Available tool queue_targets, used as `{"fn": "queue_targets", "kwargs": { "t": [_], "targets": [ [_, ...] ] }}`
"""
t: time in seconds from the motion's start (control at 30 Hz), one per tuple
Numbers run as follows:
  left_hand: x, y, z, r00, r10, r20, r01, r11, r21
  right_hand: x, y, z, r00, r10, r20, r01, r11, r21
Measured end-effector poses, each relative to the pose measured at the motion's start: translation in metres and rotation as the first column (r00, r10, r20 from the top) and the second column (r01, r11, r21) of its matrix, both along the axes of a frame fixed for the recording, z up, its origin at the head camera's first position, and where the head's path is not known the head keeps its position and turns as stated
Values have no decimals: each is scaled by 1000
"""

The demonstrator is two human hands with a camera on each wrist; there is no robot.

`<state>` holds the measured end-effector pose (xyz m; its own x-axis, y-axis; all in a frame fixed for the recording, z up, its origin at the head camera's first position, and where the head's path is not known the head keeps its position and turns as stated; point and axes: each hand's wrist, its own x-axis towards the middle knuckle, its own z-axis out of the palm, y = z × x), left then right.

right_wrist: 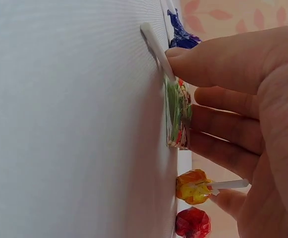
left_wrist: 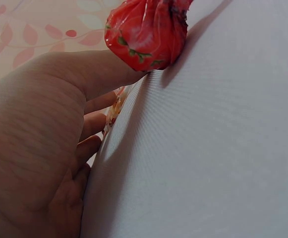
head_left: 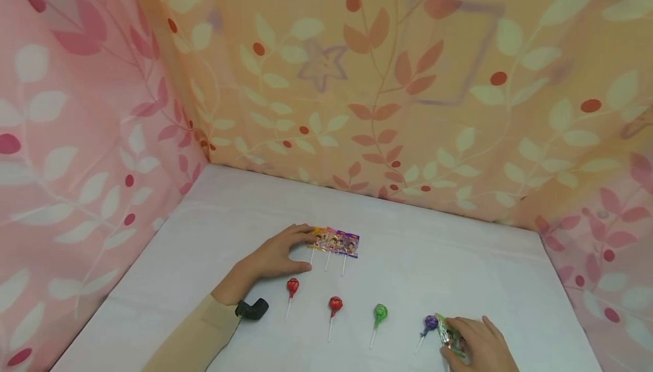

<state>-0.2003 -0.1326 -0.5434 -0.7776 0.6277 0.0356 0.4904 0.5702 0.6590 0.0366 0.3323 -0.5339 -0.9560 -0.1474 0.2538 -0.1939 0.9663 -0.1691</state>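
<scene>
My left hand (head_left: 280,253) rests at the left end of a back row of flat-wrapped lollipops, its fingertips on the yellow-wrapped lollipop (head_left: 320,238). Beside that one lie a pink-edged lollipop (head_left: 334,241) and a purple-wrapped lollipop (head_left: 351,244), sticks toward me. At the front right, my right hand (head_left: 482,341) holds a green flat-wrapped lollipop (right_wrist: 178,116), thumb by its white stick and fingers along the wrapper. Immediately left of it lies a round purple lollipop (head_left: 431,322). Close to the left thumb in the left wrist view is a round red lollipop (left_wrist: 146,37).
Across the front of the white table (head_left: 408,264) lie a second red lollipop (head_left: 335,304) and a green round lollipop (head_left: 380,312). Under the right hand, the right wrist view shows a yellow lollipop (right_wrist: 193,187) and a red one (right_wrist: 193,222). Floral curtains (head_left: 306,77) surround the table.
</scene>
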Motion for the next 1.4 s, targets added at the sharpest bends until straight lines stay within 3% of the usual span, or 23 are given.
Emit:
{"fn": "queue_targets", "kwargs": {
  "t": [0.2, 0.4, 0.7, 0.93, 1.13, 1.4],
  "targets": [
    [1, 1, 0, 1000, 1, 2, -1, 1000, 1, -1, -1, -2, 998, 17, -64, -17, 1000, -5],
    [2, 1, 4, 1000, 8, 3, -8, 1000, -4, -2, -1, 1, 1000, -11, 5, 11, 1000, 14],
    [1, 1, 2, 1000, 11, -7, -11, 1000, -14, -3, -2, 4, 985, 37, -168, -42, 999, -28],
    [-2, 1, 3, 1000, 3, 3, -3, 1000, -20, -4, -10, 17, 995, -23, -96, 18, 998, -57],
    [-4, 1, 2, 1000, 7, -13, -7, 1000, -13, -16, -8, 24, 989, 32, -146, -41, 997, -59],
    [-2, 1, 4, 1000, 1, 0, -1, 1000, -1, -28, -15, 35, 984, 94, -154, -106, 992, -69]
  ]
}}
